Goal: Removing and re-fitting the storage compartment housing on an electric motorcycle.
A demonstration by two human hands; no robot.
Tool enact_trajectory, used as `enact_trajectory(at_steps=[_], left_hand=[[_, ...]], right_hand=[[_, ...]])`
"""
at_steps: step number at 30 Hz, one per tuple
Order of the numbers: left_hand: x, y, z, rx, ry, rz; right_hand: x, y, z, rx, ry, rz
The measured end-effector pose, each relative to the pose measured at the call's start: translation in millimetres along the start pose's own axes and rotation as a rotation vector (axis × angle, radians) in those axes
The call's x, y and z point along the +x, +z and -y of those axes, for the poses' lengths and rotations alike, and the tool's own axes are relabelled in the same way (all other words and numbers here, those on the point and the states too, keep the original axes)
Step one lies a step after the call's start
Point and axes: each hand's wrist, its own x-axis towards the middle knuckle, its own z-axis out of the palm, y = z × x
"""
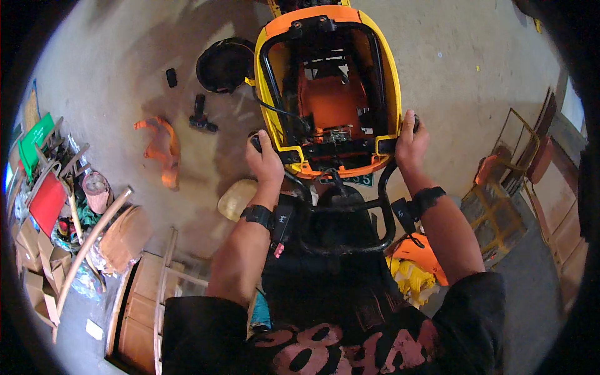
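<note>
In front of me stands a scooter with an orange and yellow body panel [392,75] around an open, seatless compartment. Inside the compartment an orange-red surface [331,94], wires and a metal latch [340,134] are visible. My left hand [265,161] is closed at the near left side of the panel, thumb up, beside a small dark part. On the near right side my right hand [412,147] is closed likewise, with another dark part at its fingers. Most fingers of both hands are hidden. A black tubular rear rack [390,219] extends toward me between my forearms.
On the floor at left lie a black round bowl-like object [215,69], a black cordless drill [201,115], a small black block [171,77] and a loose orange panel [167,153]. Clutter with a wooden pole [94,250] fills the far left. Chairs [490,167] stand at right.
</note>
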Motion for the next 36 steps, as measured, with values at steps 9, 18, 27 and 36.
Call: enact_trajectory(at_steps=[9,18,27,36], left_hand=[[-23,-26,-4,-0.366,-0.916,0.591],[-21,-26,-10,-0.655,-0.951,0.627],[-27,-13,4,-0.505,-0.832,0.394],[-30,-2,15,-0.048,-0.6,0.225]], right_hand=[[7,3,-19,-0.078,-0.08,-0.057],[5,4,-16,-0.042,-0.067,-0.043],[5,4,-18,0.0,-0.043,-0.023],[2,2,-24,-0.151,-0.105,-0.128]])
